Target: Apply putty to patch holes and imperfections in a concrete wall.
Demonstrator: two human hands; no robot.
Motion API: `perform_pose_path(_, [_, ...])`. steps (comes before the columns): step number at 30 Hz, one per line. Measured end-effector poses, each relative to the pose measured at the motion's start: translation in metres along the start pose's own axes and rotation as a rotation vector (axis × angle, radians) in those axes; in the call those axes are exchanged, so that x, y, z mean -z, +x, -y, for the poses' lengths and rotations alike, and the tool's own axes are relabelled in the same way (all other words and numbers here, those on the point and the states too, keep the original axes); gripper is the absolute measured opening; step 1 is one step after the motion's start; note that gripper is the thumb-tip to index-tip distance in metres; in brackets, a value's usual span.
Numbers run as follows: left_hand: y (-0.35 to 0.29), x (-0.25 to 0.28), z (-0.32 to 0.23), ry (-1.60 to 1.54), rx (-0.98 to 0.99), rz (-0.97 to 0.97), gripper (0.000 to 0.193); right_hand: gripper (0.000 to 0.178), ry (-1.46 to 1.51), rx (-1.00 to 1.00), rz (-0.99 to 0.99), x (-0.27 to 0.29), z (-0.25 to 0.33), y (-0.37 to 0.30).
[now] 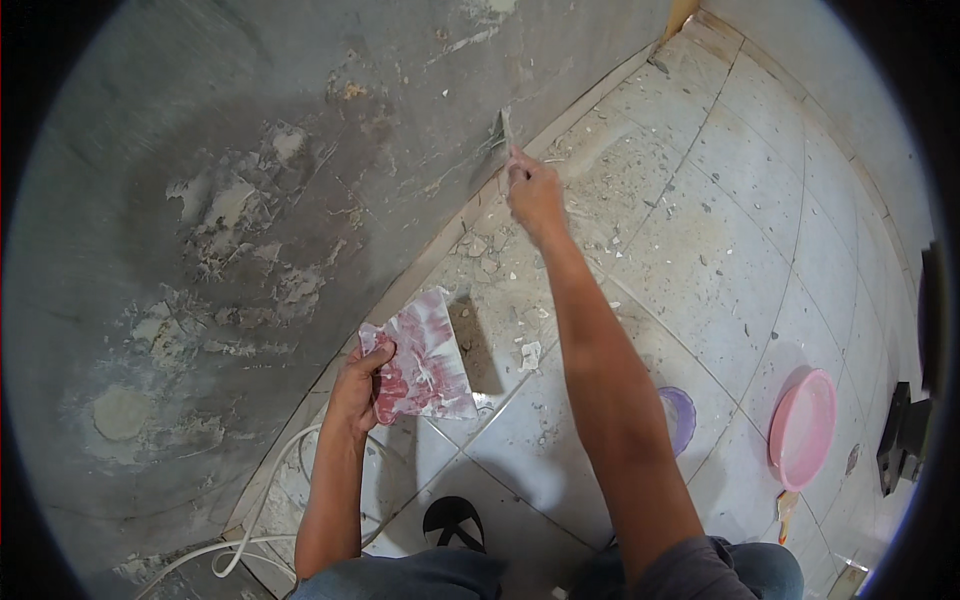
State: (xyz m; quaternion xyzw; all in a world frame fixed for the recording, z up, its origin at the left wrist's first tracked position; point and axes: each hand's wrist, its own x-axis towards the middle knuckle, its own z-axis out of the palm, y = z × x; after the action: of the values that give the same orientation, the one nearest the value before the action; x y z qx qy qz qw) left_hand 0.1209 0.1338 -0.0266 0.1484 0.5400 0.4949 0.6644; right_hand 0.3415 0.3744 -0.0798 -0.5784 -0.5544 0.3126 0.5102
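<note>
My left hand grips the edge of a flat, roughly square plate smeared with pink-red and white, with the thumb on top. It hovers over the floor close to the wall's foot. My right arm reaches far forward, and my right hand is closed round a putty knife. Its thin blade appears to touch the lower part of the grey wall; most of the handle is hidden in my fingers. Rough, flaking patches of pale plaster mark the wall to the left.
Plaster crumbs lie over the white floor tiles along the skirting. A white cable loops beside my left forearm. To the right are a pink basin, a purple bowl partly behind my arm, a brush and a black object.
</note>
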Motion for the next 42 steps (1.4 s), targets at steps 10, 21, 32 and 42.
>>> perform_pose_path(10, [0.006,0.000,0.001,0.004,0.001,-0.038,0.019,0.029,0.119,-0.077,0.141,-0.009,0.042,-0.084])
perform_pose_path(21, [0.008,-0.002,0.007,-0.015,0.016,-0.008,0.018,0.032,0.153,-0.218,0.130,0.014,0.027,0.000])
perform_pose_path(32, [-0.002,-0.003,-0.007,0.010,0.012,-0.002,0.015,0.028,0.211,-0.333,0.081,0.017,0.060,-0.027])
perform_pose_path(42, [-0.010,0.012,-0.001,-0.004,0.000,-0.053,0.014,0.022,0.028,0.125,0.027,-0.031,0.039,-0.087])
